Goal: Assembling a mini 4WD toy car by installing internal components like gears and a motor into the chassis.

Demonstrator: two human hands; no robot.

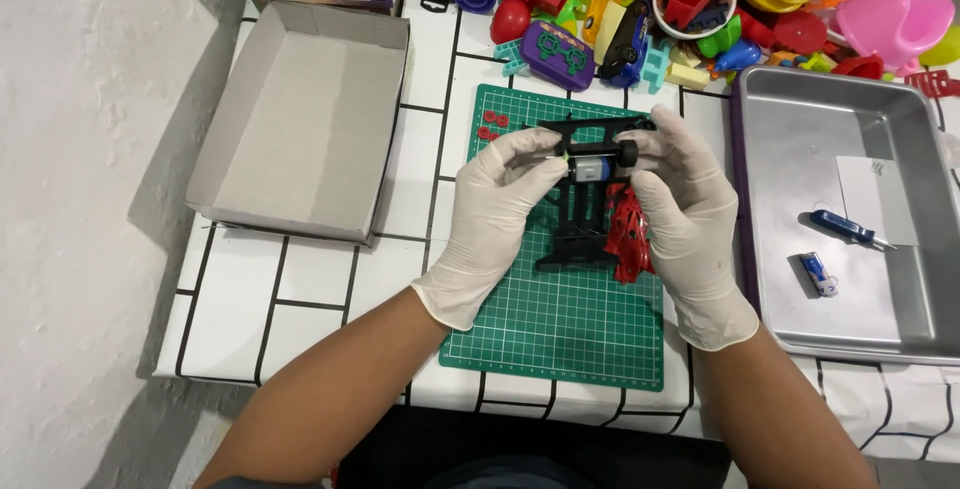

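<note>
Surroundings: a green cutting mat (560, 319) lies on the table (300, 289), which has a white cover with a black grid. Left of the mat sits an open grey cardboard box (300, 114). To the right is a metal tray (850, 139) holding a small blue-handled screwdriver (848, 228), a small blue and silver item (818, 273) and a white paper slip (875, 199). A heap of coloured plastic toys (680, 9) crowds the far edge. Small red round parts (492, 125) lie on the mat's far left corner.

Obstructions: nothing stands between the hands and the work; the toy heap lies just beyond it.

Visibility: the heap and tray are cut off by the frame. The fingers cover much of the piece; how its parts join cannot be made out.

Position: a black toy chassis (585, 211) with a small silver motor (592, 169) is over the mat's far half. The left hand (495, 214), gloved, pinches the motor's left end with closed fingertips. The right hand (685, 214), gloved, grips the chassis's right side at a black wheel (628, 153). A red body shell (628, 237) lies against the right palm.
</note>
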